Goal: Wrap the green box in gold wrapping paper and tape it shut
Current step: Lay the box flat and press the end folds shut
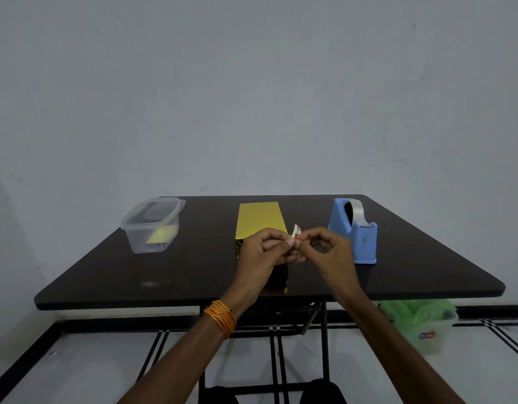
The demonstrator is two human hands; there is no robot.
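Observation:
A box wrapped in gold paper (259,218) lies lengthwise in the middle of the dark table (135,275); no green shows. Both hands hover just above its near end. My left hand (265,252) and my right hand (327,247) meet fingertip to fingertip and together pinch a small white sticker with coloured print (296,230). A blue tape dispenser (354,231) with a roll of clear tape stands right of the box, close beside my right hand.
A clear plastic tub (151,225) with a gold scrap inside stands at the left of the table. Under the table's right side a container with green plastic bags (421,319) sits on the floor. A grey wall is behind.

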